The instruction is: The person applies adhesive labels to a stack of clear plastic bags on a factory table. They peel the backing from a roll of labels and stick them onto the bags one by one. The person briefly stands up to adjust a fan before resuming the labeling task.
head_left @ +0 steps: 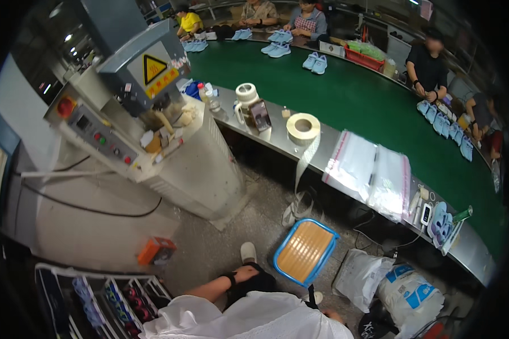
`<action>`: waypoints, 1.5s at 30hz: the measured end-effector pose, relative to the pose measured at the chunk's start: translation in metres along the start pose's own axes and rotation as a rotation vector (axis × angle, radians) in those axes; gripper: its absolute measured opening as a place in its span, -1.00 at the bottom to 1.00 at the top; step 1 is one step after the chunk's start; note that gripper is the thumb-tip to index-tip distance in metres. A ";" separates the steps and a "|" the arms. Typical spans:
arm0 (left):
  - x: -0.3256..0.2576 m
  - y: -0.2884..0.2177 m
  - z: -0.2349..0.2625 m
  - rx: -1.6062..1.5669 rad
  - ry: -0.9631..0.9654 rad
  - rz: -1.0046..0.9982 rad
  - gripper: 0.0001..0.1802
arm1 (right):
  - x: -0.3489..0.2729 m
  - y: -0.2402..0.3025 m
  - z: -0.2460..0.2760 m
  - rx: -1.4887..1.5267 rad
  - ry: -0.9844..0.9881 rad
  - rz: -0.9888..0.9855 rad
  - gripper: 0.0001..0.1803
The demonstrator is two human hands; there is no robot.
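My left hand [245, 274], with a black band at the wrist, rests on my dark-clothed leg near the knee; its fingers do not show clearly. Low in the view, my right hand [333, 316] shows only in part beside my white top, its fingers too indistinct to read. Just ahead stands a low stool [304, 251] with a tan slatted seat and blue rim. On the metal ledge [338, 134] beyond lie a cream roll of labels or tape [303, 127], its strip hanging down, and stacks of clear plastic bags [370, 172]. A phone [259, 115] leans against a white jug [245, 97].
A grey machine [195, 161] with buttons stands at left. Behind the ledge curves a green conveyor [356, 107] carrying light-blue shoes [315, 62], with several people along it. White sacks [410, 296] lie at right, an orange box [156, 250] and a shoe rack [104, 277] at left.
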State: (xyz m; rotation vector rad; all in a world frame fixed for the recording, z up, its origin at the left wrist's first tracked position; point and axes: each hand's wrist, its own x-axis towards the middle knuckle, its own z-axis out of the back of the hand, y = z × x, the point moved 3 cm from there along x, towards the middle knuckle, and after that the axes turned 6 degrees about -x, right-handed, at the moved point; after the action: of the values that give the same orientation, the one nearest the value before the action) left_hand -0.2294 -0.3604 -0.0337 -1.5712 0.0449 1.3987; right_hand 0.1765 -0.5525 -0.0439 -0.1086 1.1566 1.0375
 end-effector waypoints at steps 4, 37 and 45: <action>-0.043 -0.110 -0.155 -0.006 0.602 -0.391 -0.49 | -0.033 -0.054 -0.006 0.247 -0.084 -0.022 -0.75; -0.092 -0.211 -0.244 0.357 1.222 -0.259 -0.66 | -0.482 -0.043 0.088 0.642 -1.201 -0.376 -0.77; 0.108 -0.141 -0.222 0.249 0.306 0.069 -0.54 | -0.612 -0.333 0.138 0.737 -1.266 -0.885 -0.86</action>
State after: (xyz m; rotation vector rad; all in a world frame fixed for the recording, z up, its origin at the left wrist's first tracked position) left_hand 0.0530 -0.3776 -0.0639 -1.5694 0.4443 1.1436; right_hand 0.5005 -1.0370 0.3618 0.5216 0.1572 -0.2299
